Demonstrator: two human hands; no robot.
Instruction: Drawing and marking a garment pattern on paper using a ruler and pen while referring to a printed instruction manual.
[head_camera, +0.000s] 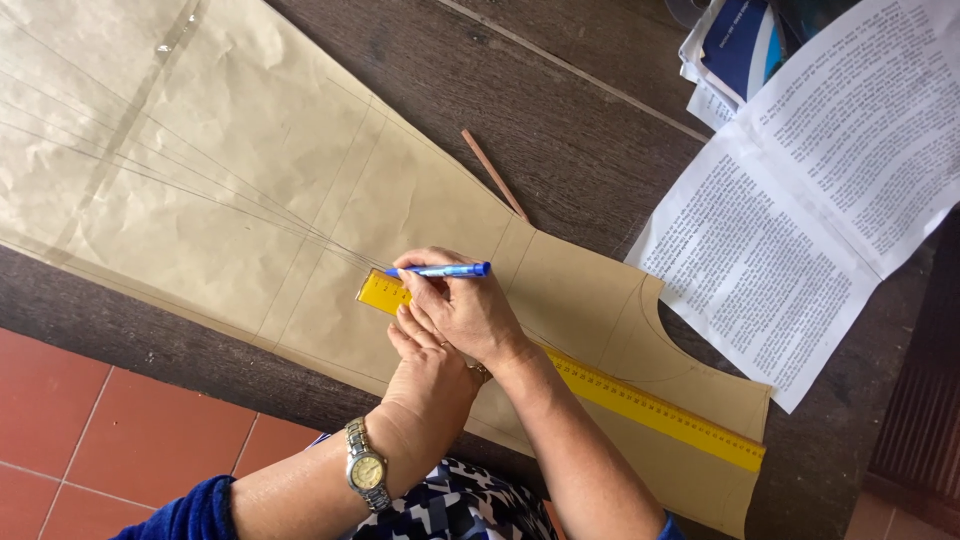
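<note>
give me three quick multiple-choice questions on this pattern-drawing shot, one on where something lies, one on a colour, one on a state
1. Where does the yellow ruler lie?
A on the brown pattern paper
B on the red floor tiles
C on the printed sheets

2. What colour is the pen?
A red
B blue
C green

3. How is the pen held?
A lying loose
B capped in the left hand
C gripped in the right hand

Answers: 1 A, the ruler crosses the paper; 2 B, its barrel is blue; 3 C, right fingers close round it while the left hand presses beside the ruler.

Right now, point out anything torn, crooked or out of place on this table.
Nothing is damaged. The brown pattern paper is creased and hangs slightly over the table edge. A thin wooden stick lies loose beside it.
</note>
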